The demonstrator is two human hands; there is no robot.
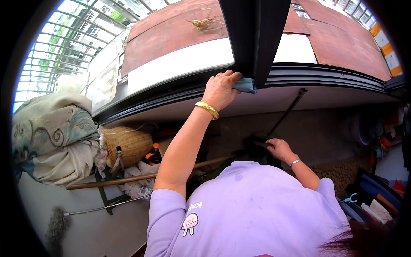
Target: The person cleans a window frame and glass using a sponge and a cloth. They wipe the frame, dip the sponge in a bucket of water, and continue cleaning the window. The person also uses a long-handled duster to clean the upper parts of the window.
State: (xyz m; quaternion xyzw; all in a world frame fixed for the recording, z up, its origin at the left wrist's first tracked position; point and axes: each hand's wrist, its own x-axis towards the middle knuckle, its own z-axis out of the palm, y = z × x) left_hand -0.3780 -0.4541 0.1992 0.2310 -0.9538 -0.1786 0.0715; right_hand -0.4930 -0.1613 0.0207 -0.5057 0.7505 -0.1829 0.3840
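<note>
My left hand [222, 89], with a gold bangle on its wrist, is closed on a folded blue-grey cloth [245, 85]. The cloth lies against the black window frame [239, 70], at the foot of the thick upright. Lower down, my right hand [280, 150] hangs beside my body with its fingers loosely bent and slightly apart, and I see nothing in them. A silver bracelet circles that wrist. Close to its fingertips is a dark shape [256, 147] that I cannot make out. Black sliding tracks [317, 75] run along the sill to the right.
Beyond the glass lie reddish boards [171, 32] and a metal grille [64, 47]. Draped fabric [51, 132], a woven basket [126, 143], a dark bottle with an orange cap [153, 155], a wooden pole [128, 180] and a fluffy duster [58, 227] stand left. A thin black rod [287, 112] leans under the sill.
</note>
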